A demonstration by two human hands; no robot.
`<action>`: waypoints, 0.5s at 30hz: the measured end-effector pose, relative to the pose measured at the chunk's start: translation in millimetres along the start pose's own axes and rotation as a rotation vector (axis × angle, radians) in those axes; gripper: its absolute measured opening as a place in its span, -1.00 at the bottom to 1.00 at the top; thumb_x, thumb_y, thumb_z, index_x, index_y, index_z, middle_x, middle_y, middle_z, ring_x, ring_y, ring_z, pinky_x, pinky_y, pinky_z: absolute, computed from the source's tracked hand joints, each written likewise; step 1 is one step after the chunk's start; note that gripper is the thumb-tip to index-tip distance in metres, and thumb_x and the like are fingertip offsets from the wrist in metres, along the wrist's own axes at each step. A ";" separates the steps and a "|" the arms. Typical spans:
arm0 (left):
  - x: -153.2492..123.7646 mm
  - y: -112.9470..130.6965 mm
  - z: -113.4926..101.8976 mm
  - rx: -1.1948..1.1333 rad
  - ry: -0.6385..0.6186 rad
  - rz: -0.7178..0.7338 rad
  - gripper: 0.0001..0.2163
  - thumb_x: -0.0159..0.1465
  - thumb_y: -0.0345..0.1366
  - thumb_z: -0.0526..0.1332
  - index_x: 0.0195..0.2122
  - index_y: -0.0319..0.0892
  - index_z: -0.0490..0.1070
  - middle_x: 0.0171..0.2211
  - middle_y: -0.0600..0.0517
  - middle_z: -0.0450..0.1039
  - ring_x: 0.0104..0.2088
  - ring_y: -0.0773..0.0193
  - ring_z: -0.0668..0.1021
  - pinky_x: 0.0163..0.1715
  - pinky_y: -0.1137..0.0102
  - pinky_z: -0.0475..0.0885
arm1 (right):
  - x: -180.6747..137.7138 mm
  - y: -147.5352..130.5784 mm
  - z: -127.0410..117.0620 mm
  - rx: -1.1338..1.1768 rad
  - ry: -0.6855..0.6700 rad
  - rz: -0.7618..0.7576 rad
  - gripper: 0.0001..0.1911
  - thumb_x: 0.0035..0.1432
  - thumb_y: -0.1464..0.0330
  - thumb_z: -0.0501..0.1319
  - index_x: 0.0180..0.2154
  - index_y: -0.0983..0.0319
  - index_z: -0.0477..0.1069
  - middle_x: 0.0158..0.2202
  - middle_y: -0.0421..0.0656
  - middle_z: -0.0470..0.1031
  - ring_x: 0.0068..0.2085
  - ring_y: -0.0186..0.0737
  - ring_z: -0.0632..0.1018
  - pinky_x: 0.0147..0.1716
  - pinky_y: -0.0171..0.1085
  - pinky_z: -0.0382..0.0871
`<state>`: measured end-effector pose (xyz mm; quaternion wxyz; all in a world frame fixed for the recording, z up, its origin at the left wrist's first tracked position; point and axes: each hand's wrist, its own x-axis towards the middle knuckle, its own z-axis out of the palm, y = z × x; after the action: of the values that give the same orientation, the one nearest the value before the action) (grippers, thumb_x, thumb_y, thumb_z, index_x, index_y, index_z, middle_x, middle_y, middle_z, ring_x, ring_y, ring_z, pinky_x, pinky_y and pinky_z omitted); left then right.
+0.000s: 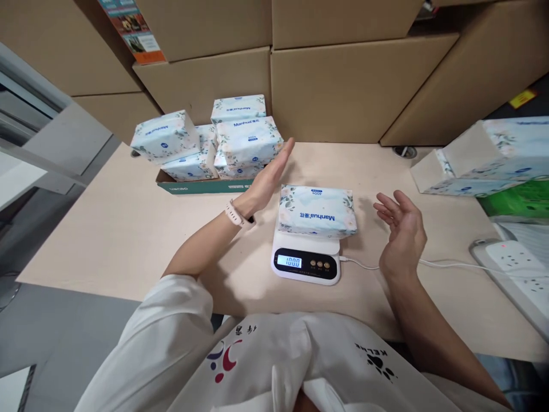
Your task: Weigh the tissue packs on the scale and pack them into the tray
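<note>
A pack of tissues (317,209) with a floral print lies on the white digital scale (306,246), whose lit display reads about 100.0. My left hand (269,182), with a watch on its wrist, is held edge-on left of that pack, fingers stretched out and apart from it. It is nearest to the tissue packs (249,140) piled in the green tray (193,186); whether it touches them I cannot tell. To the right of the scale my right hand (402,234) hovers with fingers spread and palm turned inward, holding nothing.
Large cardboard boxes (334,91) line the back of the table. More tissue packs (506,149) stand at the right above something green. A white cable (364,265) runs from the scale past my right hand toward a power strip (517,263).
</note>
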<state>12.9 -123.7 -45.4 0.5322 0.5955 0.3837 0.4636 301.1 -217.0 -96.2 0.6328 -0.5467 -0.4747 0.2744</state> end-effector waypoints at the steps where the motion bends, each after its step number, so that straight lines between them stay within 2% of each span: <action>1: 15.3 -1.1 2.8 -0.003 -0.034 -0.022 -0.24 0.49 0.29 0.02 0.61 0.06 0.11 0.67 0.24 -0.14 0.69 0.17 -0.17 0.67 0.12 -0.21 | 0.0 -0.3 -0.1 -0.002 -0.002 0.004 -0.29 0.46 -0.16 0.08 0.29 0.19 0.52 0.22 0.12 0.68 0.16 0.05 0.71 0.30 0.19 0.47; 4: 51.6 -4.2 10.7 0.002 -0.069 -0.145 -0.23 0.54 0.26 -0.08 0.65 -0.03 -0.05 0.70 0.12 -0.23 0.69 0.19 -0.20 0.65 0.13 -0.27 | 0.5 -1.5 -0.7 -0.009 -0.020 0.032 -0.28 0.45 -0.19 0.07 0.29 0.18 0.50 0.22 0.08 0.67 0.15 0.02 0.70 0.32 0.22 0.46; 7: 69.5 -5.2 9.8 0.029 0.009 -0.233 -0.27 0.59 0.17 -0.12 0.67 -0.07 -0.14 0.70 0.02 -0.26 0.69 0.14 -0.18 0.63 0.07 -0.24 | 1.0 -2.4 -1.3 -0.003 -0.027 0.044 -0.29 0.44 -0.19 0.08 0.27 0.16 0.50 0.21 0.05 0.68 0.13 -0.02 0.70 0.32 0.24 0.46; 9: 70.0 -4.3 2.2 0.044 0.060 -0.252 -0.34 0.62 0.07 -0.15 0.66 -0.04 -0.13 0.70 0.01 -0.20 0.68 0.12 -0.18 0.62 0.03 -0.16 | 1.2 -2.2 -1.8 0.004 -0.022 0.040 -0.31 0.44 -0.18 0.09 0.27 0.16 0.50 0.19 0.04 0.68 0.11 -0.04 0.71 0.30 0.22 0.48; 12: 58.2 0.1 -16.2 0.067 0.124 -0.255 -0.44 0.66 -0.08 -0.25 0.63 0.00 0.02 0.66 0.05 -0.06 0.67 0.11 -0.09 0.59 -0.02 -0.06 | 1.4 -0.1 -2.5 0.012 -0.025 0.030 -0.32 0.46 -0.16 0.10 0.27 0.17 0.50 0.18 0.05 0.69 0.09 -0.04 0.71 0.27 0.17 0.50; 15: 42.4 7.3 -35.9 0.041 0.178 -0.257 -0.44 0.68 -0.12 -0.35 0.60 -0.02 0.08 0.65 0.06 -0.02 0.67 0.17 -0.03 0.59 0.04 0.05 | 1.8 2.8 -2.9 0.018 -0.039 0.016 -0.33 0.46 -0.15 0.10 0.27 0.16 0.51 0.16 0.05 0.70 0.07 -0.05 0.72 0.23 0.13 0.51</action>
<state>-10.2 -74.4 -32.0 0.5389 0.5088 0.5116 0.4347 305.0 -216.0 -98.2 0.6260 -0.5395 -0.4800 0.2943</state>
